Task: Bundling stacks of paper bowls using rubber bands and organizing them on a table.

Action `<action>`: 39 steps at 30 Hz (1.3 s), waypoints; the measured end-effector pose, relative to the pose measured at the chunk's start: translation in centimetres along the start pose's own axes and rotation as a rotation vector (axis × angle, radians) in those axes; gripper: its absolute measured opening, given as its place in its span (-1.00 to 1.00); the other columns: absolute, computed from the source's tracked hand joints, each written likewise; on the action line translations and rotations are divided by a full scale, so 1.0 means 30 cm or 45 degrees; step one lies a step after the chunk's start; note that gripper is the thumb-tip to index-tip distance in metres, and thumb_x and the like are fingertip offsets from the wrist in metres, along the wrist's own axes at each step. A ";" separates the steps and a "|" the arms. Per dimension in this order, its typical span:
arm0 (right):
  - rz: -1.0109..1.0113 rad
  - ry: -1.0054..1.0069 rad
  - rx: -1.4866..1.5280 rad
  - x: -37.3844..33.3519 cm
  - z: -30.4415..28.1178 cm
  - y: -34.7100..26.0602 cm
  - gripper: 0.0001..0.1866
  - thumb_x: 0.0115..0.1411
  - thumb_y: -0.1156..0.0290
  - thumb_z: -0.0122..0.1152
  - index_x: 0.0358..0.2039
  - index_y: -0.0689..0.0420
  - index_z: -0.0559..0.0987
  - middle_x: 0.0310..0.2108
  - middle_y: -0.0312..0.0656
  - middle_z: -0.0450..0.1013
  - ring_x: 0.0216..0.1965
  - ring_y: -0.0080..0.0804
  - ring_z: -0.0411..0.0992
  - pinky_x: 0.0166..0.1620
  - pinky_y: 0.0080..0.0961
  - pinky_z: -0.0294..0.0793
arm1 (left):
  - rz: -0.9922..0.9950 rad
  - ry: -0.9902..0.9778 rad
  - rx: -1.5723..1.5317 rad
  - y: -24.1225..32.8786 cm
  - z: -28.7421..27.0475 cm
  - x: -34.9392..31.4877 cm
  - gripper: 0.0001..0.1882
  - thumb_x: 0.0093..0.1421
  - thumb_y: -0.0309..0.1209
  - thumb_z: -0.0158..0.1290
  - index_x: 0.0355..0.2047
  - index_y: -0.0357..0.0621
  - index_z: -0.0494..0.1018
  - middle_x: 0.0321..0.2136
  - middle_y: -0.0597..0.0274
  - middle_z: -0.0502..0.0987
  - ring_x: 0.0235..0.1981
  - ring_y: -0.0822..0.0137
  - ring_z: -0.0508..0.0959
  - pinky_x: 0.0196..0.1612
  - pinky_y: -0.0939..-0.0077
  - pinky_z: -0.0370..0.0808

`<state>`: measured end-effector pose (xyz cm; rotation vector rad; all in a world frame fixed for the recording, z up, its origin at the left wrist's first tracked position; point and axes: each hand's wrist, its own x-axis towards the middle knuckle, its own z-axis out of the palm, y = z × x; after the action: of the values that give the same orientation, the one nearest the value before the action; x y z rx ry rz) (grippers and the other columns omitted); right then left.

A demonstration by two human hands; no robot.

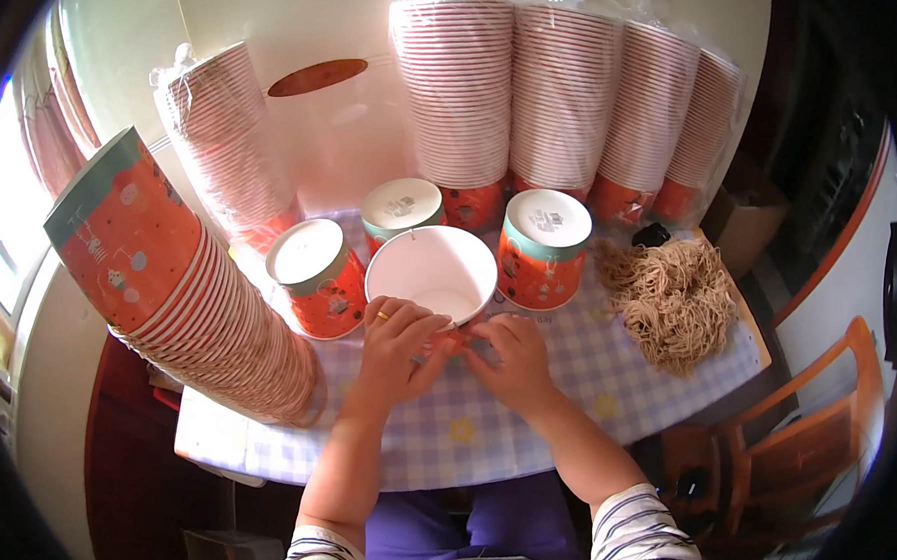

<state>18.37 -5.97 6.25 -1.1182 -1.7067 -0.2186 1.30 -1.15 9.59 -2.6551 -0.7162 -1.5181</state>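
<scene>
A white-lined paper bucket (434, 264) is tipped so that its mouth faces up toward me in the middle of the table. My left hand (396, 343), with a ring on one finger, grips its near rim, fingers bent over the edge. Close beside it, my right hand (507, 358) has thumb and fingertips pinched together at the bucket's near side. Whatever lies between those fingertips is too small and covered to name. At the bucket's far rim a tiny bit of cord (412, 235) shows. A tangled heap of beige cords (673, 300) lies to the right.
Three orange-and-green buckets stand upside down around it: left (328, 295), behind (404, 206) and right (541, 264). A tall bucket stack (217, 320) leans at the left, cords among its rims. Plastic-wrapped stacks (451, 100) line the back. A wooden chair (797, 445) stands right.
</scene>
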 end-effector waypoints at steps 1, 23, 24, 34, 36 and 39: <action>0.007 0.003 -0.002 -0.002 0.009 -0.001 -0.77 -0.14 0.40 0.30 -0.43 0.08 0.48 -0.49 -0.26 0.42 -0.43 -0.26 0.39 -0.34 -0.35 0.30 | 0.002 -0.006 -0.004 0.007 0.004 0.001 -0.81 -0.11 -0.40 0.15 -0.41 -0.09 0.51 -0.52 0.29 0.49 -0.42 0.28 0.45 -0.18 0.35 0.24; 0.165 0.007 0.066 -0.027 0.079 0.009 -0.84 -0.14 0.47 0.27 -0.52 0.08 0.44 -0.54 -0.26 0.37 -0.47 -0.23 0.37 -0.37 -0.31 0.26 | -0.171 0.026 0.104 0.016 0.040 0.000 -0.83 -0.18 -0.45 0.21 -0.52 -0.04 0.47 -0.56 0.35 0.47 -0.39 0.27 0.46 -0.15 0.31 0.26; 0.165 0.005 0.068 -0.029 0.080 0.009 -0.83 -0.14 0.47 0.27 -0.53 0.07 0.45 -0.54 -0.26 0.37 -0.47 -0.23 0.37 -0.37 -0.31 0.27 | -0.167 0.025 0.090 0.016 0.039 0.000 -0.83 -0.19 -0.45 0.20 -0.52 -0.04 0.47 -0.56 0.35 0.47 -0.39 0.27 0.46 -0.15 0.31 0.26; 0.525 -0.077 0.545 -0.052 0.080 0.002 -0.86 -0.05 0.50 0.26 -0.50 0.14 0.44 -0.52 -0.26 0.42 -0.56 -0.49 0.37 -0.50 -0.54 0.33 | -0.208 -0.009 0.106 0.029 0.025 -0.006 -0.87 -0.15 -0.41 0.16 -0.51 -0.03 0.49 -0.53 0.32 0.48 -0.34 0.25 0.48 -0.01 0.19 0.23; 0.954 -0.181 1.176 -0.057 0.074 0.012 -0.92 0.08 0.49 0.18 -0.44 0.14 0.44 -0.54 -0.28 0.43 -0.61 -0.65 0.32 -0.60 -0.70 0.25 | -0.199 -0.022 0.086 0.024 0.025 -0.007 -0.89 -0.14 -0.40 0.16 -0.53 -0.03 0.49 -0.54 0.32 0.48 -0.33 0.25 0.48 0.00 0.15 0.22; 1.133 -0.317 1.349 -0.031 0.043 0.010 -0.94 0.13 0.48 0.12 -0.43 0.14 0.43 -0.56 -0.29 0.42 -0.63 -0.68 0.30 -0.60 -0.75 0.25 | -0.207 -0.032 0.073 0.017 0.027 -0.012 -0.90 -0.14 -0.39 0.17 -0.55 -0.02 0.49 -0.54 0.32 0.48 -0.32 0.25 0.48 0.01 0.15 0.22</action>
<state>17.78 -5.53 4.81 -0.9467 -1.0657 1.2689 2.01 -1.57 8.98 -2.6362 -0.9836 -1.4748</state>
